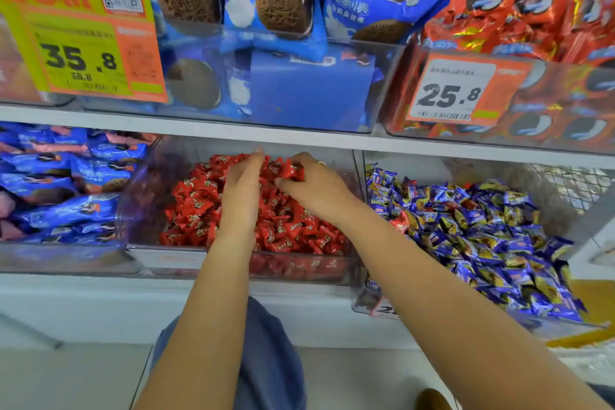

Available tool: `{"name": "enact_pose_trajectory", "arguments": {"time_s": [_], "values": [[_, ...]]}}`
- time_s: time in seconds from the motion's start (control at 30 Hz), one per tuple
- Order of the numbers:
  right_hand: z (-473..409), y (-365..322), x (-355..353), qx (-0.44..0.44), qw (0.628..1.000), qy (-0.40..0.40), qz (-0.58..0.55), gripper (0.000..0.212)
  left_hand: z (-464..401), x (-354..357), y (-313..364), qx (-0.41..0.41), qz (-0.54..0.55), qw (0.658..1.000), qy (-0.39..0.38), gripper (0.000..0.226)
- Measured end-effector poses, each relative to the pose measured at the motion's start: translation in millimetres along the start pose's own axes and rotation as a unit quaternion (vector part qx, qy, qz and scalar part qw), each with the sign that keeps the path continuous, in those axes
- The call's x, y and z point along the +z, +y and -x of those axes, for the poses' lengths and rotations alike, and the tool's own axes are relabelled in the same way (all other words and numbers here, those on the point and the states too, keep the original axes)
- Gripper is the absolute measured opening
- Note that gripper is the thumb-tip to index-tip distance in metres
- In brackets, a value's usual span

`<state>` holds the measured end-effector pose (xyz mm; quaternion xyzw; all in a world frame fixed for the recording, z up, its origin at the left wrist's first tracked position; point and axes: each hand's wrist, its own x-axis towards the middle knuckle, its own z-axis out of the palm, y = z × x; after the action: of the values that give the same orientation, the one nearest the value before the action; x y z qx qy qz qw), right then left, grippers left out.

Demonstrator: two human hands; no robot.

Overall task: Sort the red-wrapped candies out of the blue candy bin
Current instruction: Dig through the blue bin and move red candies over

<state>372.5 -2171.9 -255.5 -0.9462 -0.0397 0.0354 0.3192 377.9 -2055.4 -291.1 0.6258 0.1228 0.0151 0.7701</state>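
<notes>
Both your hands were inside the clear middle bin [139,210] on the lower shelf, over the heap of red-wrapped candies [196,203].

Left hand [241,190]: back of hand toward the camera, fingers [258,156] stretched forward and lying on the far part of the red heap. Whether anything sat under the palm, you could not tell from this view.

Right hand [316,186]: fingers curled, thumb and forefinger pinching one red candy [294,173] just above the heap, near the left hand's fingers but apart from them. A ring [322,163] showed on one finger.

Blue candy bin [361,296]: to the right of the red bin, the two walls side by side. It held a slope of blue-and-gold wrapped candies [492,236]. One red-wrapped piece [401,221] lay among them near the left wall, close beside your right forearm. A small red spot showed further back in the same bin; too small to say what it was.

Left of the red bin: a bin of blue cookie packs [66,183], some pink packs mixed in.

Upper shelf [233,130]: clear bins with blue sandwich-cookie packs [276,0] in the centre and red cookie packs [519,7] on the right. Price tags fixed to the bin fronts read 35.8 [81,60] at left and 25.8 [449,95] at right.

Bottom of frame: your blue-clad knee [269,359] between the two forearms, pale floor beneath.
</notes>
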Motion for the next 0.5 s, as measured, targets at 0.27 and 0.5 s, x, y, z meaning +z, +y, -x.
{"name": "enact_pose_trajectory", "arguments": {"time_s": [0.27, 0.5], "values": [[32, 30, -34, -0.058, 0.997, 0.031, 0.039, 0.028, -4, -13, 1, -0.006, 0.040, 0.999, 0.034, 0.055], [92, 115, -76, 0.013, 0.984, 0.176, 0.015, 0.016, 24, 36, -10, 0.185, -0.245, 0.949, -0.070, 0.013]]}}
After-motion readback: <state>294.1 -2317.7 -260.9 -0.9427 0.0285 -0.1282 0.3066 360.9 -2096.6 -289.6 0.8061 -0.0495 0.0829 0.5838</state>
